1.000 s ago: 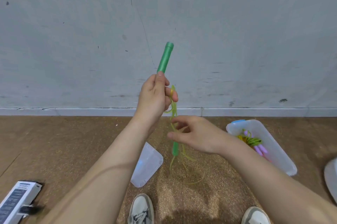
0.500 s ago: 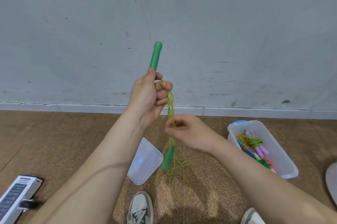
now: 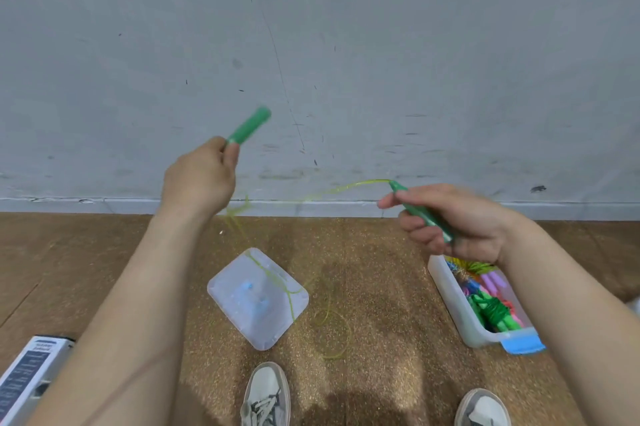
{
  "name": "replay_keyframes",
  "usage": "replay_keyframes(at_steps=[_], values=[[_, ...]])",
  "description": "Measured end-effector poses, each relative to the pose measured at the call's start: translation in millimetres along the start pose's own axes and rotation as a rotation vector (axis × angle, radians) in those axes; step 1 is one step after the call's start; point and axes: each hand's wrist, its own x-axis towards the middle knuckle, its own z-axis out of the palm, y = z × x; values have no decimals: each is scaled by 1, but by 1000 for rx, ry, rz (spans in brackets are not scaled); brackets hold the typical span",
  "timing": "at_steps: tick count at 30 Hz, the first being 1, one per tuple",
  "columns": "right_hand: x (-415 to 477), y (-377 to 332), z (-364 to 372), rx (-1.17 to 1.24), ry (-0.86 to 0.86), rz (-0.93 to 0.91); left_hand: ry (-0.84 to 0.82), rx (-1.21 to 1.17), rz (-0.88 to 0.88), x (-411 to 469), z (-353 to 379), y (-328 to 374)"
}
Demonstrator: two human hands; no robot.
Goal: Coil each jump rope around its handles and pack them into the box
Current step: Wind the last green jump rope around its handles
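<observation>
A person's left hand (image 3: pixel 201 172) is closed round one green handle (image 3: pixel 248 127), raised toward the wall (image 3: pixel 346 44). The right hand (image 3: pixel 460 221) grips the other handle (image 3: pixel 420 212) lower down, just above the box (image 3: pixel 453 301). The yellow-green cord (image 3: pixel 290 304) hangs slack between them, trailing across the lid (image 3: pixel 242 308) and looping on the floor (image 3: pixel 381 287), so coiling here looks yet to begin. Several coiled ropes (image 3: pixel 491 308) already lie in the box. The raised handle is blurred, the left fingers face away, the right forearm (image 3: pixel 561 304) covers part of the box, and whether more ropes wait cannot be told.
</observation>
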Motion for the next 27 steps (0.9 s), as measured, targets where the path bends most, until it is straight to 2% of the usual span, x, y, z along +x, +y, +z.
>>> replay_keyframes(at_steps=[1,2,4,6,7,8,11,13,15,18,23,25,27], values=[[2,-1,1,75,20,-9,-20,69,50,-3,1,3],[4,-1,2,130,46,-16,-26,18,94,-6,0,7],[10,1,6,217,97,-39,-66,-387,161,-13,-5,22],[13,2,12,258,134,-77,-259,-916,166,-23,-17,37],[13,1,15,267,140,-87,-399,-1059,180,-26,-21,39],[11,-1,18,274,123,-82,-545,-1074,236,-30,-25,41],[0,-6,29,184,-38,-8,-874,-751,462,-40,-28,48],[-6,-8,33,96,-178,53,-986,-627,487,-42,-20,54],[-10,-7,36,28,-298,84,-1021,-564,461,-43,-13,58],[-13,-4,38,-51,-380,103,-957,-423,453,-43,-11,64],[-9,0,36,-142,-439,48,-633,74,642,-53,-15,82],[-7,2,38,-177,-424,4,-546,130,676,-54,-11,83],[-6,2,38,-173,-414,-39,-488,73,641,-53,-10,83]])
